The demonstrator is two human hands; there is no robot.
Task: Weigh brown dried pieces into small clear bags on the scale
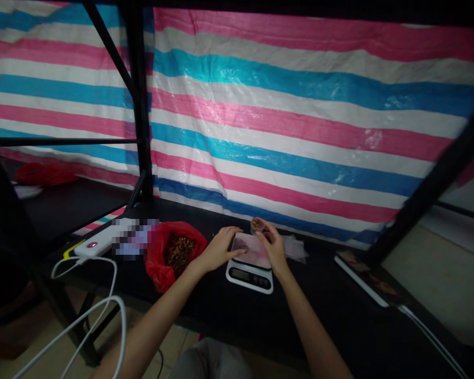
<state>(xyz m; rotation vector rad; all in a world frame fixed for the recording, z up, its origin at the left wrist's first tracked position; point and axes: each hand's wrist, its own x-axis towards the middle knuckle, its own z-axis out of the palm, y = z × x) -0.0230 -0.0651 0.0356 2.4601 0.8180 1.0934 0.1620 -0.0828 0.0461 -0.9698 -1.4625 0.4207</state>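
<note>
A small clear cup (256,226) with brown pieces inside is pinched in the fingers of my right hand (273,246), above the far right part of a white digital scale (249,279). My left hand (222,248) is open at the scale's left side, its fingers stretched forward and its thumb over the weighing plate. Nothing shows in that hand. Left of it, an open red plastic bag (160,271) holds many small brown pieces (179,251), too small to name. Clear flat plastic bags (296,249) lie right of the scale, partly behind my right hand.
On the black table (308,310), a long white device (106,239) with a red button lies left, beside white cables (120,316). A flat white-edged object (363,279) with a cable is at right. Black frame posts (141,105) and a striped sheet (260,126) stand behind.
</note>
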